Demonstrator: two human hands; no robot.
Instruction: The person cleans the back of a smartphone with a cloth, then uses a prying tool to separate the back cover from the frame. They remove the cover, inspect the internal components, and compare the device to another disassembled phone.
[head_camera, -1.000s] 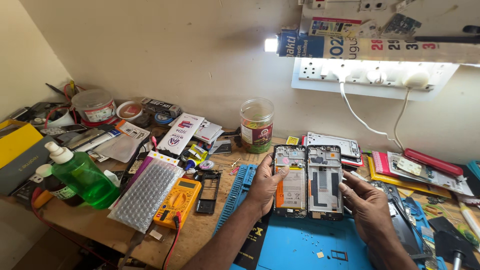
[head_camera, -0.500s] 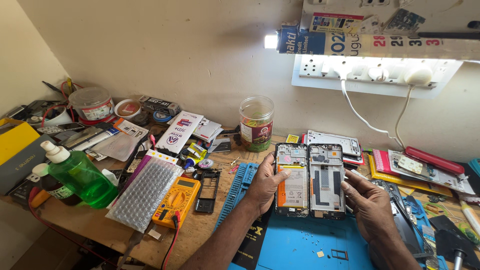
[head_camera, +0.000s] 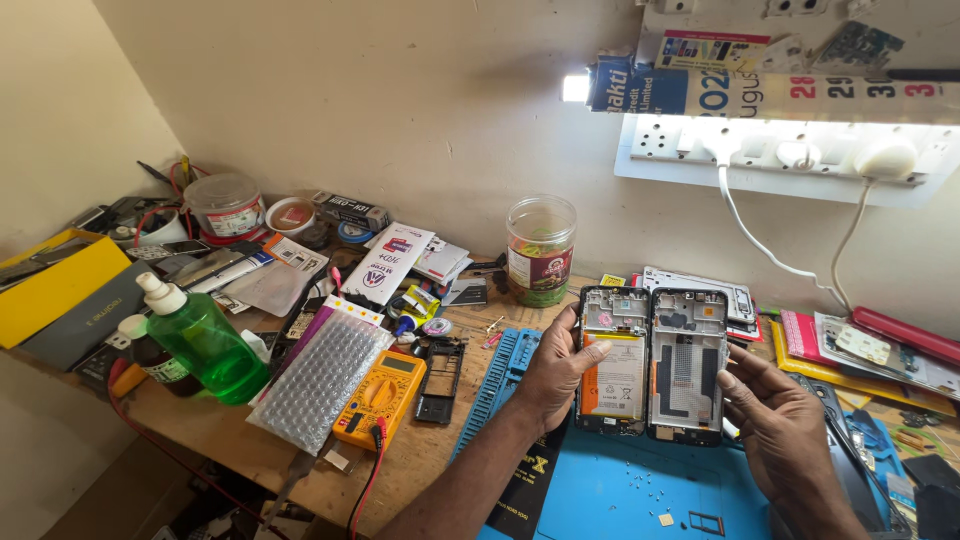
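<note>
opened phone (head_camera: 612, 360) shows yellow battery | left hand (head_camera: 552, 372) grip closed on it | right hand (head_camera: 782, 432) grip holds dark frame (head_camera: 686, 365)

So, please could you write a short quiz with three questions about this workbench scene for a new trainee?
1. True or false: the left hand and the right hand hold two opened phone bodies side by side.
2. Which phone body shows a battery: the one on the left or the one on the right?
3. What lies directly beside the yellow multimeter, towards the green bottle? A) bubble-wrap pouch B) plastic jar C) calendar

Key
1. True; each hand grips one outer edge.
2. The left one, with a pale battery.
3. A, the bubble-wrap pouch.
</note>
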